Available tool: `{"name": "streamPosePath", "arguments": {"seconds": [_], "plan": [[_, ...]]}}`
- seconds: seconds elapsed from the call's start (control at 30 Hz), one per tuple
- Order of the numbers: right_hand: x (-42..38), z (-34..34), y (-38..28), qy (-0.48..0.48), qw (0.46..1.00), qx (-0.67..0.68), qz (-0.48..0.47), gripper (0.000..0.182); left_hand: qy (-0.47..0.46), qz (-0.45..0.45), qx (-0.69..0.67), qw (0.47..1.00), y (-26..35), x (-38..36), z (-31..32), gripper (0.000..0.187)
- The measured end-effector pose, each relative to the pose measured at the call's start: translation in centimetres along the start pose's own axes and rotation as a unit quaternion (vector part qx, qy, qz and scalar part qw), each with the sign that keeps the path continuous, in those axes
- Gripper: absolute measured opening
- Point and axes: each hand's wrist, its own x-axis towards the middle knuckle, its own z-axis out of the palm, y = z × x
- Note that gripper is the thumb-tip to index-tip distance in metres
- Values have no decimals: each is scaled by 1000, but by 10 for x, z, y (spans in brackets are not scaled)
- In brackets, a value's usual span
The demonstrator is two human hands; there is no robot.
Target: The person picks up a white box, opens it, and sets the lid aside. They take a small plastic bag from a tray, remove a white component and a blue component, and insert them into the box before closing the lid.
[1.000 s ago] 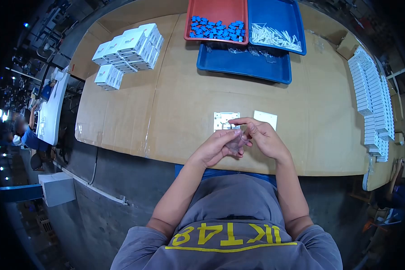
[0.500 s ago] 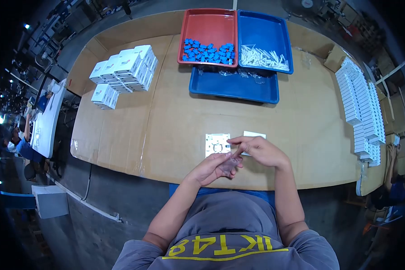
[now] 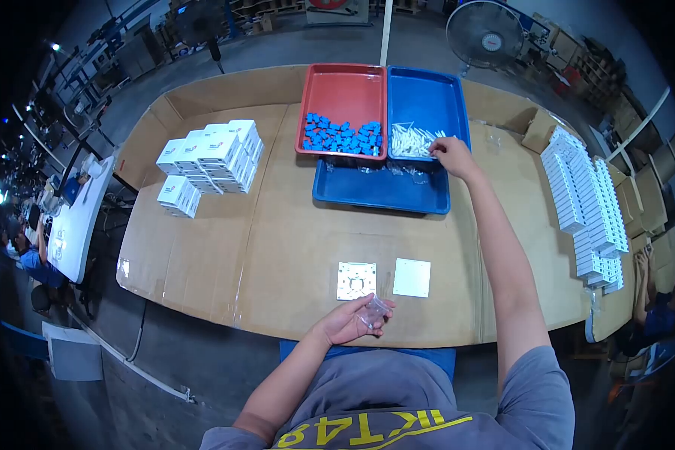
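My left hand (image 3: pixel 345 321) is closed around a small clear plastic bag (image 3: pixel 372 311) near the table's front edge. Just beyond it lies a square white plate with a round cut-out (image 3: pixel 357 280). To that plate's right is a plain white square cover (image 3: pixel 412 278). My right hand (image 3: pixel 453 158) reaches to the front right of the upper blue tray (image 3: pixel 429 90), its fingers pinched at the edge of a heap of thin white plastic pieces (image 3: pixel 411 140). What the fingertips hold, if anything, is too small to make out.
A red tray (image 3: pixel 345 94) with blue clips (image 3: pixel 341 137) adjoins the blue one. Another blue tray (image 3: pixel 382 191) sits in front, partly beneath them. White boxes (image 3: pixel 210 154) are stacked left, white units (image 3: pixel 586 202) right. Co-workers sit at both sides.
My right hand has left my left hand and stretched forward to the white pieces in the blue tray. My left hand keeps the plastic bag. The view has tilted up.
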Motion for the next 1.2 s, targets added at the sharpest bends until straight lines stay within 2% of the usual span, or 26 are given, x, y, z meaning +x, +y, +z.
{"name": "streamPosePath", "arguments": {"seconds": [0.1, 0.23, 0.43, 0.53, 0.83, 0.93, 1.13, 1.2], "plan": [[19, 10, 11, -68, 997, 17, -32, 16, -3, 1, 4, 1000, 3, 2, 3, 57], [29, 15, 24, 8, 997, -61, -51, 18, -1, 2, -8, 1000, 1, 2, 4, 57], [30, 10, 22, -47, 991, -111, -58, 16, -4, -2, -13, 1000, 2, 4, 5, 58], [33, 5, 14, -69, 994, -83, -36, 15, -6, -3, -16, 1000, 2, 4, 4, 58], [43, 3, 22, -137, 982, -97, -83, 17, -11, 2, -18, 1000, 2, 5, 6, 57], [46, 4, 23, -155, 977, -121, -80, 19, -7, 3, -16, 1000, 2, 5, 6, 57], [49, 3, 16, -182, 979, -88, 27, 18, -10, 6, -16, 1000, 2, 5, 6, 57], [51, 6, 18, -180, 980, -84, 21, 18, -8, 7, -15, 1000, 2, 4, 6, 57]]}}
